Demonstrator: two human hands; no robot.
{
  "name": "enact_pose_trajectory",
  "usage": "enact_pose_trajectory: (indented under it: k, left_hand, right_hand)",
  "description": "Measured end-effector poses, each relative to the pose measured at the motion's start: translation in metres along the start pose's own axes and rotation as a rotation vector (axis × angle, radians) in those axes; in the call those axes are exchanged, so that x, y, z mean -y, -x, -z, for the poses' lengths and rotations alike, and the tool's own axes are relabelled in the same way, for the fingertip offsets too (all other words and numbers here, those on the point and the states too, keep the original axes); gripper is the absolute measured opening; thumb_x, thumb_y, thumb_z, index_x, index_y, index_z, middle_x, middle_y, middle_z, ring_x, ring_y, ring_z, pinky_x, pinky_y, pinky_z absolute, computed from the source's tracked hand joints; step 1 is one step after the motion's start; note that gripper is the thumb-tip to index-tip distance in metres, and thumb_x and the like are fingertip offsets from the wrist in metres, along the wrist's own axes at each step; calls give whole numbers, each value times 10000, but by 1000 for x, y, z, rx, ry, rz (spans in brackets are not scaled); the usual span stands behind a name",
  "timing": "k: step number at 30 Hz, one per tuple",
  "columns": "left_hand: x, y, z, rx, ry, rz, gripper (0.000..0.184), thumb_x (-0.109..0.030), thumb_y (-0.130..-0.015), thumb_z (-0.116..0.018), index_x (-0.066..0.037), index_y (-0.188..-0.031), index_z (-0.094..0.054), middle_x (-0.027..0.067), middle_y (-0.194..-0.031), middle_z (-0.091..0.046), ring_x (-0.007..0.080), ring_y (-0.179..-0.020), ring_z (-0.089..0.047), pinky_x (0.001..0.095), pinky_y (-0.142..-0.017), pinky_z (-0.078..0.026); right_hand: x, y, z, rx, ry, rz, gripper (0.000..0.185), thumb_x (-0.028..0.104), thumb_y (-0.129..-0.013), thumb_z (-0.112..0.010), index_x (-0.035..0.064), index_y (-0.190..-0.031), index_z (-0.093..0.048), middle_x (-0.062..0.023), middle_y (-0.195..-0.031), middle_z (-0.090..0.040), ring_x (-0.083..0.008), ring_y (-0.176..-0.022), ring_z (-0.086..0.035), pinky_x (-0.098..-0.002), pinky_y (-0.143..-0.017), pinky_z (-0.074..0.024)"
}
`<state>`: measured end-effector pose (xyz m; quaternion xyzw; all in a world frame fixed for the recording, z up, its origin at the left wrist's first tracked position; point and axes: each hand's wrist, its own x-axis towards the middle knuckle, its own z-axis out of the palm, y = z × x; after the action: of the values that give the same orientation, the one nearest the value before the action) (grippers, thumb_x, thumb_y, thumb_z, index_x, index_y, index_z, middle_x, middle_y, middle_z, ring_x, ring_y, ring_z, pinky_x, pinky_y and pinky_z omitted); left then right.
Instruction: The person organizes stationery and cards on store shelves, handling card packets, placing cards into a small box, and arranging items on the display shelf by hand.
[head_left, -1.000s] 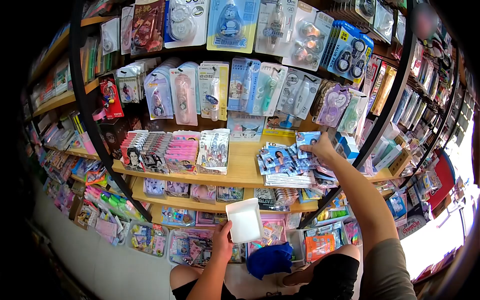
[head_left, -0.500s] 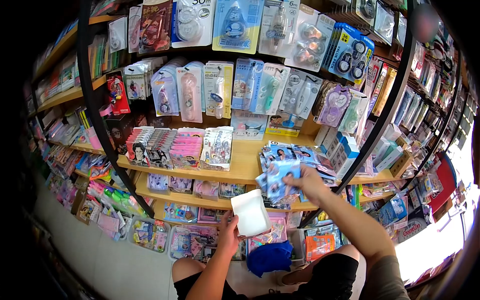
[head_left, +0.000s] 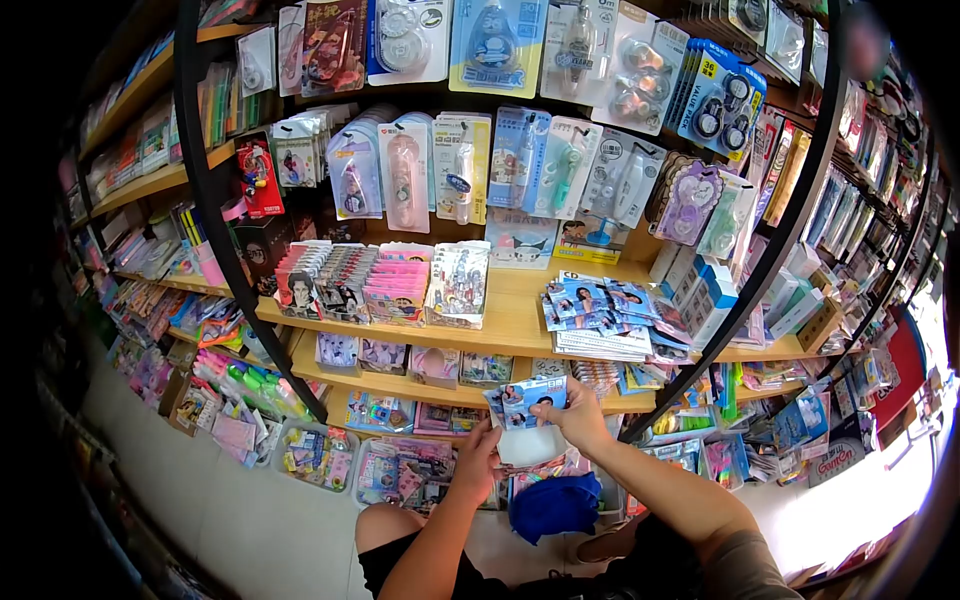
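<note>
My left hand (head_left: 478, 462) grips the left side of a small white box (head_left: 530, 447), low in the middle of the view. My right hand (head_left: 577, 418) pinches several blue picture packets (head_left: 522, 400) by their right side. These packets lie over the upper part of the box, and whether they are inside it I cannot tell. Further up, a loose pile of similar blue packets (head_left: 590, 303) rests on white-edged packs on the wooden shelf (head_left: 515, 325).
Rows of packed cards (head_left: 395, 285) stand left on the shelf. Blister packs (head_left: 405, 175) hang above. Black uprights (head_left: 215, 215) flank the shelf. Plastic bins (head_left: 318, 455) and a blue bag (head_left: 556, 506) are below, near my knees.
My right hand has brought several blue packets from the shelf pile down to the white box. My left hand still holds the box. The view has shifted, so the shelves appear further right.
</note>
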<state>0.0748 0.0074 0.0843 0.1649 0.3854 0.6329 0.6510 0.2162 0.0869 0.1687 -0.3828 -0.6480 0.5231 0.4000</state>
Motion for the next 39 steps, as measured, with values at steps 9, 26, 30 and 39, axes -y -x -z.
enact_pose_trajectory:
  k: [9,26,30,39]
  left_hand:
    - [-3,6,-5,-38,-24,15,373,-261,-833,-578,-102,-1160,-492,-18,-818,-492,49,-633,-437,215,-408,-385]
    - [5,8,-8,51,-177,169,391,-276,-830,-574,-120,-1175,-476,11,-937,-549,148,-812,-576,283,-514,-492]
    - [2,9,-3,35,-96,193,379,-281,-834,-572,-128,-1169,-480,21,-952,-566,161,-824,-583,305,-537,-487]
    - [8,0,6,19,-23,236,400,-287,-824,-591,-138,-1178,-480,31,-957,-578,158,-789,-588,293,-536,-460]
  right_hand:
    - [-12,0,28,58,-46,-61,278,-74,-763,-597,15,-1000,-482,-49,-792,-585,-123,-656,-572,-263,-605,-488]
    - [62,-18,25,553,1085,217,373,188,-720,-672,9,-993,-490,-210,-827,-590,-405,-810,-562,-455,-681,-438]
    - [47,-31,29,315,979,719,308,148,-745,-665,0,-960,-502,-150,-752,-594,-325,-712,-594,-382,-633,-460]
    - [56,-28,45,201,171,-135,134,103,-827,-612,18,-913,-557,-33,-772,-629,-63,-644,-554,-223,-527,-420]
